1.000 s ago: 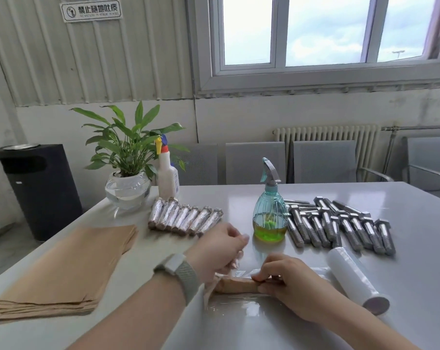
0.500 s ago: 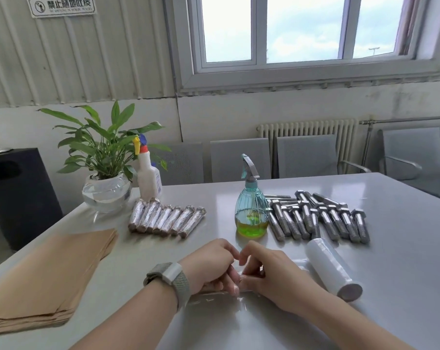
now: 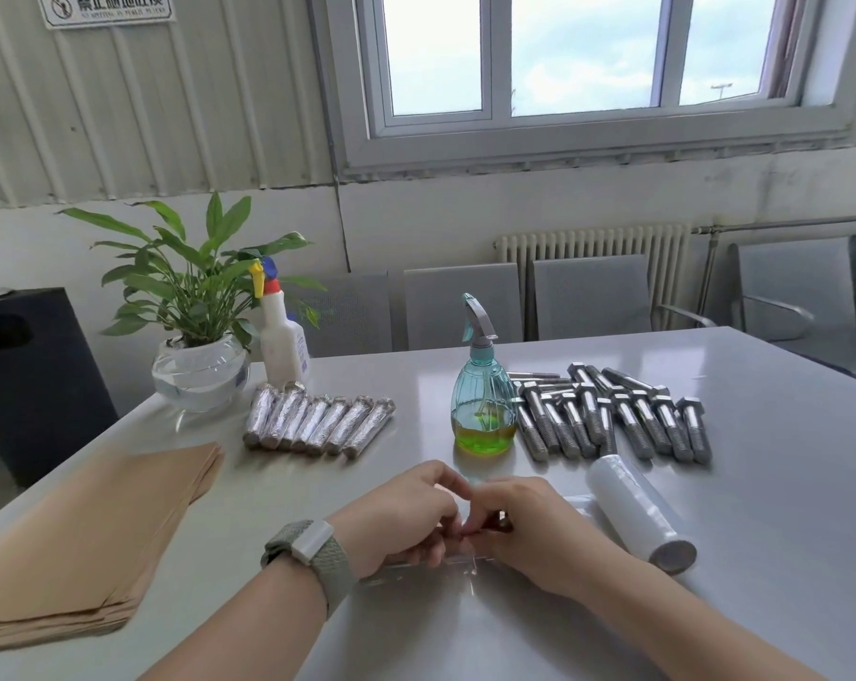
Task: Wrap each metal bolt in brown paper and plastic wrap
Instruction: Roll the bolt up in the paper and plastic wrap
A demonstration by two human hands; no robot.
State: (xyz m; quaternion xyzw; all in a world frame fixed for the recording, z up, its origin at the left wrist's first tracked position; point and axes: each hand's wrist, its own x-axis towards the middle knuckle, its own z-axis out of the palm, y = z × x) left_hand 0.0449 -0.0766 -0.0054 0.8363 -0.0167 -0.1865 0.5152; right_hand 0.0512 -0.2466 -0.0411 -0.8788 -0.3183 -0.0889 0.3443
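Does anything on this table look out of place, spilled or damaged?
Nothing stands out. The wrapped bolts lie in a neat row, the bare bolts in a loose group, the brown paper stacked, and the spray bottle stands upright with no spill.

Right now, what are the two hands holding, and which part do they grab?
Both the left hand and right hand pinch something small between them over the clear plastic wrap. It is mostly hidden, probably a bolt being wrapped; which part cannot be told.
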